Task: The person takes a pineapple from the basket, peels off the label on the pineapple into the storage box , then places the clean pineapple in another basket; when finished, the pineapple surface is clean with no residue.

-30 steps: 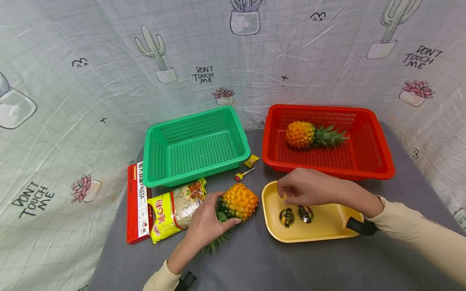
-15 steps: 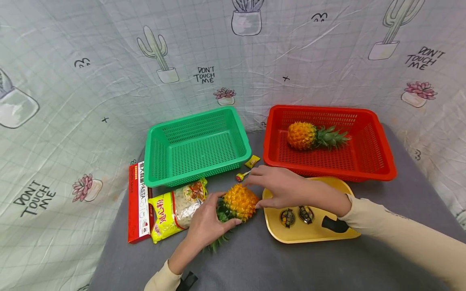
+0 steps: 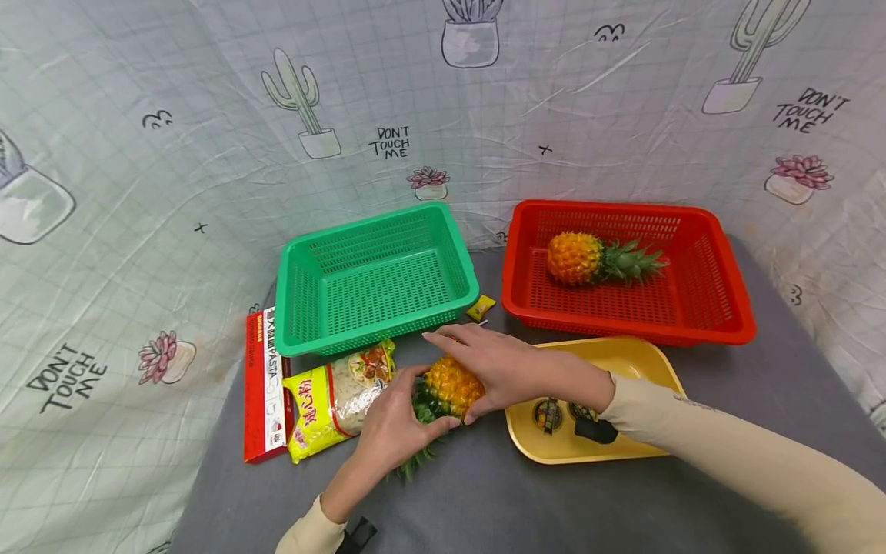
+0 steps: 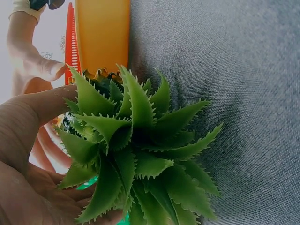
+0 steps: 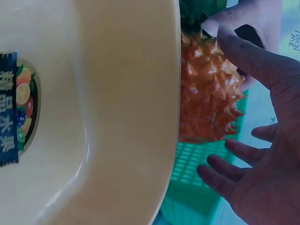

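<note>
A small orange pineapple point(image 3: 453, 385) lies on the grey cloth, its spiky green leaves point(image 4: 140, 140) filling the middle of the left wrist view. My left hand point(image 3: 398, 415) holds it near the leaf end, thumb on the near side and fingers on the far side. Over the fruit's right side reaches my right hand point(image 3: 508, 369), hiding part of it in the head view. The right wrist view shows that hand's fingers spread apart beside the pineapple body point(image 5: 206, 93), thumb near the left thumb. Beneath the right forearm sits a yellow tray point(image 3: 644, 358) with round black labels point(image 3: 547, 415).
A green basket point(image 3: 388, 288) stands at back left. The red basket point(image 3: 692, 285) at back right contains another pineapple point(image 3: 574, 258). Left lie a yellow noodle bag point(image 3: 311, 412) and a red-white pasta box point(image 3: 258, 385). A yellow candy point(image 3: 481, 308) lies between the baskets.
My right hand has moved left from above the yellow tray to the pineapple, now covering most of the lollipop. My left hand and the pineapple have stayed in place.
</note>
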Demonstrator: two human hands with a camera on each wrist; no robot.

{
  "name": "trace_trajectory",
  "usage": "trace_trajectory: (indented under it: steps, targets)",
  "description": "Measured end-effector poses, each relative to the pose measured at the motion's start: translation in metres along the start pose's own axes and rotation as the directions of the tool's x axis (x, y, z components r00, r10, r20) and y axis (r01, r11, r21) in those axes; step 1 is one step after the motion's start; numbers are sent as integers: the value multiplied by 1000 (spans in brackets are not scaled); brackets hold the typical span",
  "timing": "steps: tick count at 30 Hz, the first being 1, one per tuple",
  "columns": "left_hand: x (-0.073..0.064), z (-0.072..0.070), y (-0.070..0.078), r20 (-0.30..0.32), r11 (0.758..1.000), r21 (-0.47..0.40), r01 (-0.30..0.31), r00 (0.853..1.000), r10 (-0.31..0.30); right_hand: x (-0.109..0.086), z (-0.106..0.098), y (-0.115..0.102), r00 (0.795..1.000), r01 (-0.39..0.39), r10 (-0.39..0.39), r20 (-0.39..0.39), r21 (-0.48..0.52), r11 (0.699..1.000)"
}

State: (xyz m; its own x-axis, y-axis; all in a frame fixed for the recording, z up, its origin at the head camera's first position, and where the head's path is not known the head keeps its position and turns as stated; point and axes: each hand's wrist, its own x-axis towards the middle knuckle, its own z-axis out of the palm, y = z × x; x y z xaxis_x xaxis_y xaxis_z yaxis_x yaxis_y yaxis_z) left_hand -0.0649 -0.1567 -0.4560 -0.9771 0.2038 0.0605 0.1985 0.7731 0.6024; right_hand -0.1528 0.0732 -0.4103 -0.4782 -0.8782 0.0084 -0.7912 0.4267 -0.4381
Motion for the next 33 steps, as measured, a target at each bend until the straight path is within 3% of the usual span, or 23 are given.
trace_trajectory:
  steps: [8,15,24,29,33]
  targets:
    - [0,1,0,-1,1000,-2,1,1000,-1,12,11,1,999,10,-9,45,-29,1000]
    - [-1,1,0,-2,1000,-9,-3,1000,3,17,18,3,994,-30,33,107,-25,999]
    - [0,2,-3,17,999,6,51,999,-51,21,21,4,992,-28,30,120,-18,999]
    - [-1,3,-1,-19,999,15,37,999,-37,21,23,5,995,-16,16,97,2,1000]
    - [-4,1,3,-75,996,90,6,997,0,21,23,4,996,-20,17,89,25,999]
